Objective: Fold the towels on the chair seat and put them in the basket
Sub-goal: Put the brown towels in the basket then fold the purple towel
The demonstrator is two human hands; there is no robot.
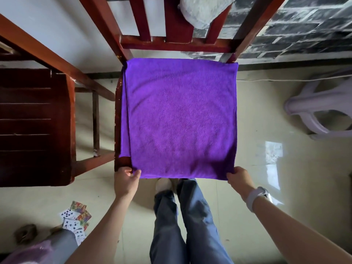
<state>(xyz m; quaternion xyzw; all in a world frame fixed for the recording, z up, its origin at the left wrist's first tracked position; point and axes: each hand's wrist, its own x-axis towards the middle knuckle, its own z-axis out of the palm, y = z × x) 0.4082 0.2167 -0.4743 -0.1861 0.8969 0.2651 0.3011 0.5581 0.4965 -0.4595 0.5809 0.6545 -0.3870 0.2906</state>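
A purple towel (179, 119) lies spread flat over the seat of a red-brown wooden chair (119, 161), covering almost all of it. A second purple layer shows along its left edge. My left hand (126, 180) pinches the towel's near left corner. My right hand (239, 178), with a pale watch on the wrist, pinches the near right corner. Both hands are at the seat's front edge. A grey cloth (202, 10) hangs over the chair's back. No basket is in view.
A second dark wooden chair (34, 126) stands close on the left. A white plastic stool (322, 113) is on the right. Playing cards (76, 218) lie scattered on the tiled floor at the lower left. My legs stand just before the chair.
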